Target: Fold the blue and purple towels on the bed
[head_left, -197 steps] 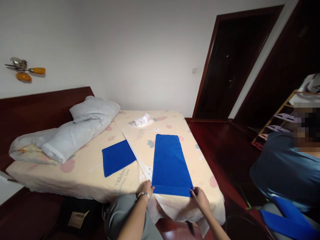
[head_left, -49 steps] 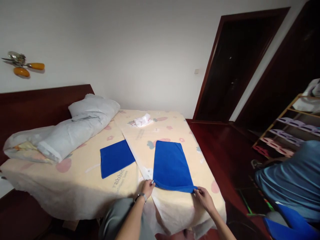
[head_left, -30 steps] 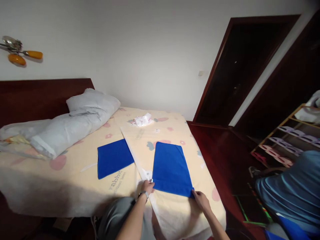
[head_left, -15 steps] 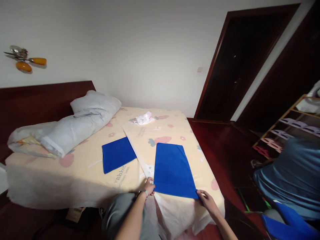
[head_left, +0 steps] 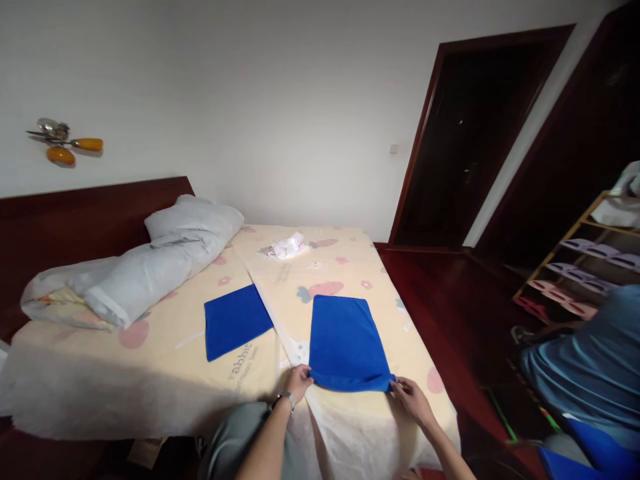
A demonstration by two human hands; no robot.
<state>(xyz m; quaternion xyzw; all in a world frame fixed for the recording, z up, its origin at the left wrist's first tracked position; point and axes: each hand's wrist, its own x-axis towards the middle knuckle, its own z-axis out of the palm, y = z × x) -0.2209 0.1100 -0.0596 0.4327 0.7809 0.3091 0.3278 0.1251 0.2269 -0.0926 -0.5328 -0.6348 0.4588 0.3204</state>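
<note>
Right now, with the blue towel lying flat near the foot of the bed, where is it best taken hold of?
By its two near corners, from the bed's near edge. The blue towel lies flat with its short edge nearest; the left hand and right hand already pinch those corners, lifting that edge slightly.

A bed (head_left: 150,373) with a cream, pink-patterned sheet fills the lower middle of the frame. On it lie a folded blue cloth (head_left: 346,343) at lower centre, a second blue cloth (head_left: 235,320) to its left, a grey pillow (head_left: 193,223) and rolled duvet (head_left: 115,283) at left, and a crumpled white bag (head_left: 287,245) at the far end.
</note>
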